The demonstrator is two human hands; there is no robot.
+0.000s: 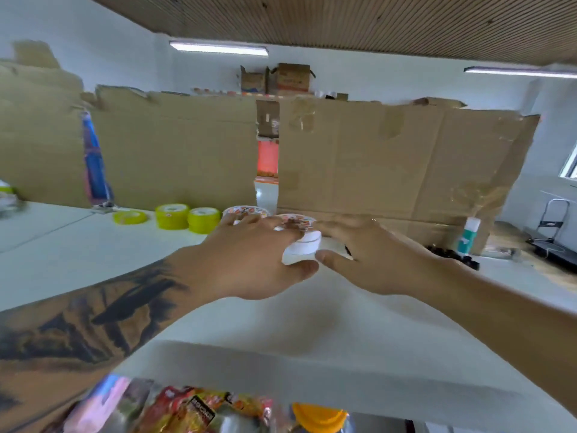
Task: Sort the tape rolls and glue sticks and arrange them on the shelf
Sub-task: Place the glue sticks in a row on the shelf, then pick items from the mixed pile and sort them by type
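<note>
- My left hand (249,260) and right hand (368,254), fingers spread, cup a stack of white tape rolls (302,245) on the white shelf (93,254).
- I should press evenly, sliding it beside the yellow tape rolls (187,218).

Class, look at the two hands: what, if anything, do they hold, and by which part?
Both hands, left hand and right hand, hold a white tape stack by its sides, fingers over the top.
</note>
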